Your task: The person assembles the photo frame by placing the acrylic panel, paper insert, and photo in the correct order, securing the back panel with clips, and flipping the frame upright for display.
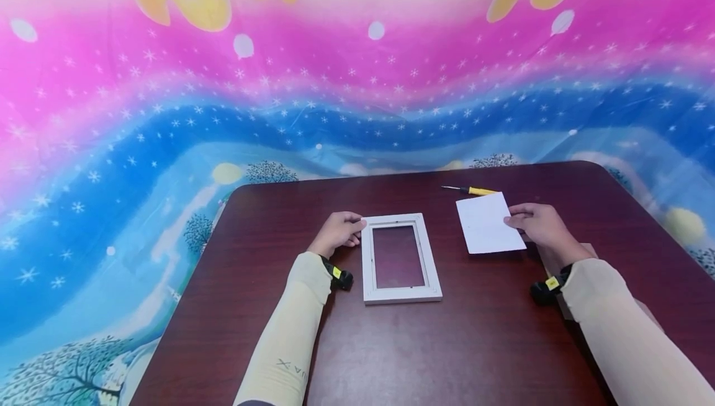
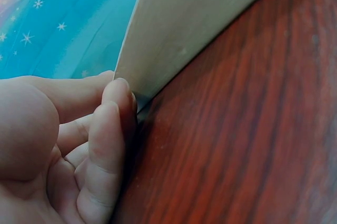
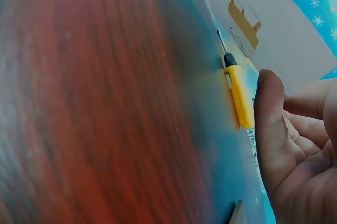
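A white picture frame (image 1: 427, 263) lies flat on the dark red-brown table, its opening showing the tabletop. My left hand (image 1: 337, 231) grips its far left corner; in the left wrist view, the fingertips (image 2: 117, 90) meet at the frame's side (image 2: 174, 29). To the right, my right hand (image 1: 539, 223) pinches the right edge of a white card (image 1: 488, 226), held tilted above the table. The side of the card facing the right wrist camera bears a brown print (image 3: 243, 26). Just beyond the card is a yellow-handled screwdriver (image 1: 480, 191), partly covered by it in the head view.
A flat brown piece (image 1: 588, 248) lies beneath the right forearm, mostly hidden. The table (image 1: 268, 331) has its far edge close to a colourful hanging cloth (image 1: 357, 114). Both wrists wear black cameras.
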Motion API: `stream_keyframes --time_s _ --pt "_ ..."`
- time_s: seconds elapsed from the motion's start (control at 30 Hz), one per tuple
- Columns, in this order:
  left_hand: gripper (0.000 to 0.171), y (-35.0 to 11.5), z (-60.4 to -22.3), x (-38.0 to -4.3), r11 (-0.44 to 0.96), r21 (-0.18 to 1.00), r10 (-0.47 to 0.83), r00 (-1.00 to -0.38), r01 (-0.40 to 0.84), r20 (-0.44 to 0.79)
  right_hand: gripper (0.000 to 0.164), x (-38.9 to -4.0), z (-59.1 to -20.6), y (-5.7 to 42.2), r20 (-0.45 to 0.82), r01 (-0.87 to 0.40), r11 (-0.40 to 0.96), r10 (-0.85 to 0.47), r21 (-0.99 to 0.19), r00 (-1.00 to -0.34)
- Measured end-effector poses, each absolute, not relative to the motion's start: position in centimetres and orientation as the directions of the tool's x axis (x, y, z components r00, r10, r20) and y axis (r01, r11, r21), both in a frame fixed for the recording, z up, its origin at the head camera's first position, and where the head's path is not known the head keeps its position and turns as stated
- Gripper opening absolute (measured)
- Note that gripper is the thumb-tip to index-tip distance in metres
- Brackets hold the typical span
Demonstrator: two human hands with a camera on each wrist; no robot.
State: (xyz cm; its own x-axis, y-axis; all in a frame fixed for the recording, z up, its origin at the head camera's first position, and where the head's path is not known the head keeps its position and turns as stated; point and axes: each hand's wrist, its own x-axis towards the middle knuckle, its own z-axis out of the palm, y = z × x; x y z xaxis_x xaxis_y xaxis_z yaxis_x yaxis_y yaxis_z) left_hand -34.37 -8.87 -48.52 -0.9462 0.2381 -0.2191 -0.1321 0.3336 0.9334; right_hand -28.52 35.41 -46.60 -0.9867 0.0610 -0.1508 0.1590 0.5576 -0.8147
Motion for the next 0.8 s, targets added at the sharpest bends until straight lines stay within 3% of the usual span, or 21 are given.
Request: stream_keyframes --time_s 0.8 --pt "0.034 -8.8 -48.5 -34.4 0.330 0.936 0.239 -0.948 -0.125 -0.211 0.064 -27.4 -47.0 33.8 -0.164 0.214 0.349 0.167 -0.912 -0.972"
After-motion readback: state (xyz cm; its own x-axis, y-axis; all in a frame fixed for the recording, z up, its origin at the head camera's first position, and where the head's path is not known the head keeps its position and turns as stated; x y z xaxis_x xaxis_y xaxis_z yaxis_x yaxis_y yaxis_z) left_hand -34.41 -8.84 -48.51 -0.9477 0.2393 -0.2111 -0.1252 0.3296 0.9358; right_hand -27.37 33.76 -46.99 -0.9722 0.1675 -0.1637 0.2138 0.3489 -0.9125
